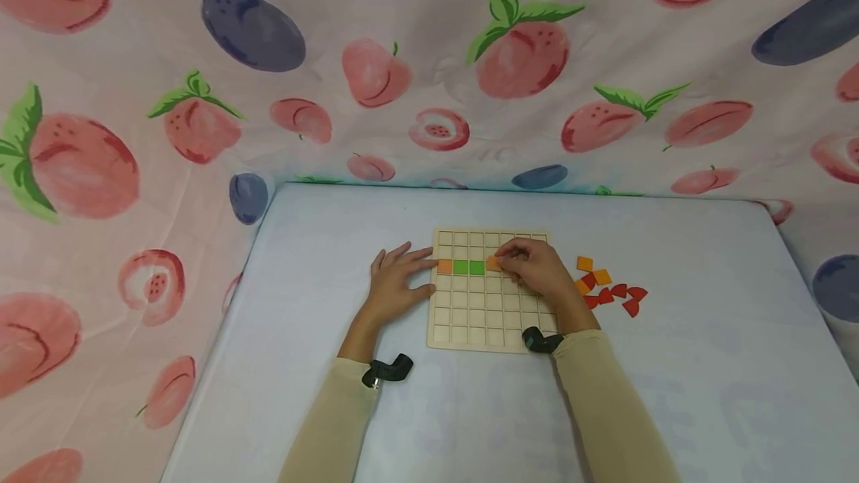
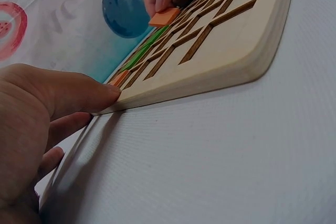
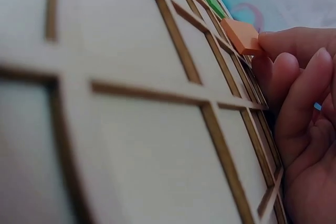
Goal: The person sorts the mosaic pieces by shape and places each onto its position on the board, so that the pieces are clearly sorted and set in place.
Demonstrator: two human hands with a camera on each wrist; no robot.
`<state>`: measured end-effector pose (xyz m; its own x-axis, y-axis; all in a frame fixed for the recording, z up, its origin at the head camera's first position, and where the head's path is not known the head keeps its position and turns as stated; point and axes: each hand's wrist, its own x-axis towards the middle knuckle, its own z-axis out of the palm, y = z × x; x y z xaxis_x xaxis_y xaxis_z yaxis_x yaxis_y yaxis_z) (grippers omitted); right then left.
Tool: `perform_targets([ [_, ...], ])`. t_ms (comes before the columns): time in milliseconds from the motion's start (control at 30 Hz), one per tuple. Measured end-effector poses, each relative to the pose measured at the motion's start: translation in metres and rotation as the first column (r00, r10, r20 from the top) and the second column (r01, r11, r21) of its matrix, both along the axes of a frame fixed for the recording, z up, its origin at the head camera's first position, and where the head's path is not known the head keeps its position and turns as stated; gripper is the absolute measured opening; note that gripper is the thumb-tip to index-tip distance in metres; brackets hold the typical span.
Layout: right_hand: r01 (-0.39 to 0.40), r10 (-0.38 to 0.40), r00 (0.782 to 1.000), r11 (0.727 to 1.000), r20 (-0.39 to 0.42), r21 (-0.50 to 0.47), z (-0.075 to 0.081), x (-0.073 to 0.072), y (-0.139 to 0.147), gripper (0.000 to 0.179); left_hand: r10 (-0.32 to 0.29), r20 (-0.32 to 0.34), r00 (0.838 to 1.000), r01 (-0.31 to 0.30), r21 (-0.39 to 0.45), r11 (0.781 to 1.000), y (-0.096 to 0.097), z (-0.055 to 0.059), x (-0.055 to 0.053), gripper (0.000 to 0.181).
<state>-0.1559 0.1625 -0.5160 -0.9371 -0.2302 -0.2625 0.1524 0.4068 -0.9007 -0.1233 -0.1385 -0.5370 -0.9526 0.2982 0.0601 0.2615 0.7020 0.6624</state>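
Note:
A wooden grid board [image 1: 470, 319] lies flat on the table. One row of it holds an orange square tile [image 1: 445, 267] at the left end, followed by two green tiles [image 1: 468, 267]. My right hand [image 1: 537, 267] pinches another orange square tile [image 3: 242, 36] between thumb and finger, tilted just over the cell right of the green ones. At the board's left edge, my left hand [image 1: 397, 285] touches the side with thumb and fingertips, its fingers spread; the left wrist view shows the thumb [image 2: 89, 94] against the rim.
Right of the board, partly behind my right wrist, lie loose orange-yellow square tiles [image 1: 584, 264] and several red quarter-round pieces [image 1: 631, 308]. The table [image 1: 335, 222] has a pale cloth cover. A fruit-print curtain [image 1: 403, 21] hangs at the back and left.

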Motion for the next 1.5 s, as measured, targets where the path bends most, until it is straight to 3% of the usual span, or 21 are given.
perform_targets([
  [767, 0.005, -0.005, 0.999, 1.000, 0.044, -0.010, -0.0016, -0.0032, 0.0027, 0.018, 0.004, 0.019, 1.000, -0.003, -0.017, 1.000, 0.0001, -0.0032, -0.0021, 0.046],
  [1500, -0.041, 0.062, 0.992, 0.981, -0.108, 0.188, -0.0024, -0.0043, -0.0035, 0.009, -0.005, -0.008, 1.000, 0.005, -0.006, 1.000, 0.0007, -0.0014, -0.0005, 0.046],
])
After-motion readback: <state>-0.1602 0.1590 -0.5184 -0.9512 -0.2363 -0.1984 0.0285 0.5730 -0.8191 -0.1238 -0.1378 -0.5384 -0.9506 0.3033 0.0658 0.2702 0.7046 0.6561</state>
